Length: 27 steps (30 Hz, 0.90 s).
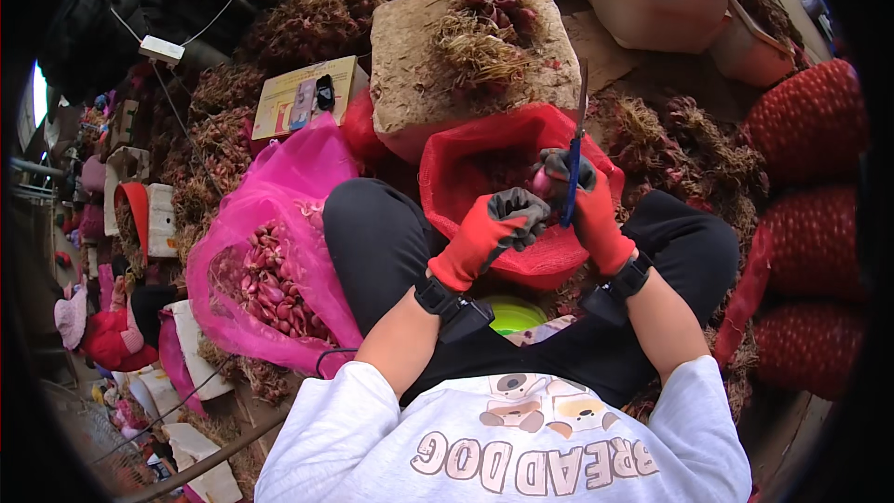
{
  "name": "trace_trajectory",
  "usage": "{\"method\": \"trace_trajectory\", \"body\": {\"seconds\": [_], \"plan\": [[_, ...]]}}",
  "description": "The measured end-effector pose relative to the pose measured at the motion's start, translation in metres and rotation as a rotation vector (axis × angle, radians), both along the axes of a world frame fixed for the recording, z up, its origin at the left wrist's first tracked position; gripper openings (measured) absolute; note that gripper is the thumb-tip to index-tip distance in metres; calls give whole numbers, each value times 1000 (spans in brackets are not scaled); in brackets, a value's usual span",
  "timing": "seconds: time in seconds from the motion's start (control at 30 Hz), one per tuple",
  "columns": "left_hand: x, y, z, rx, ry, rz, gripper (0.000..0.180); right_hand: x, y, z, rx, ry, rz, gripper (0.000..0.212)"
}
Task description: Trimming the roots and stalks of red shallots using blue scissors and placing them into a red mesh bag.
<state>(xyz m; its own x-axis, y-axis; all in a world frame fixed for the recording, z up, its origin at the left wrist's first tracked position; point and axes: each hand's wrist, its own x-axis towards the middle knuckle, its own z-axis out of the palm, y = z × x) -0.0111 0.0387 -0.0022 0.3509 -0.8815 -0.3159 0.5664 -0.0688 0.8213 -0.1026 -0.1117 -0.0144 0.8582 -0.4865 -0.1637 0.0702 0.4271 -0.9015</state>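
My right hand, in a red and dark grey glove, is closed around blue-handled scissors, whose blades point away from me. A pink shallot shows at that hand's fingertips. Just to the left, my left hand, gloved alike, has its fingers curled together; whatever they may hold is hidden. Both hands are over a red mesh bag, open between my knees with some shallots dimly visible inside. Beyond it, a bunch of shallots with dry stalks lies on a worn foam block.
A pink mesh bag of loose shallots stands by my left knee. Full red mesh sacks are stacked at right. Dried shallot bunches lie around, and a yellow box sits left of the block. Another person in red is at far left.
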Motion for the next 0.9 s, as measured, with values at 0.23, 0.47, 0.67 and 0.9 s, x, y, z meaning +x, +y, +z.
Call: {"method": "trace_trajectory", "body": {"seconds": [0.23, 0.47, 0.67, 0.9], "plan": [[-5, -9, -4, 23, -1138, 278, 19, -12, -11, 4, 116, 77, 150, 31], [-8, -8, -9, 88, -1350, 186, 17, -10, -1, -10, -149, 181, 166, 24], [-23, -13, -14, 257, -350, 115, 46, -4, -27, -21, -98, 152, -67, 20], [-2, 2, -76, 177, -906, 95, 45, 15, -1, -34, -443, 376, 421, 21]]}}
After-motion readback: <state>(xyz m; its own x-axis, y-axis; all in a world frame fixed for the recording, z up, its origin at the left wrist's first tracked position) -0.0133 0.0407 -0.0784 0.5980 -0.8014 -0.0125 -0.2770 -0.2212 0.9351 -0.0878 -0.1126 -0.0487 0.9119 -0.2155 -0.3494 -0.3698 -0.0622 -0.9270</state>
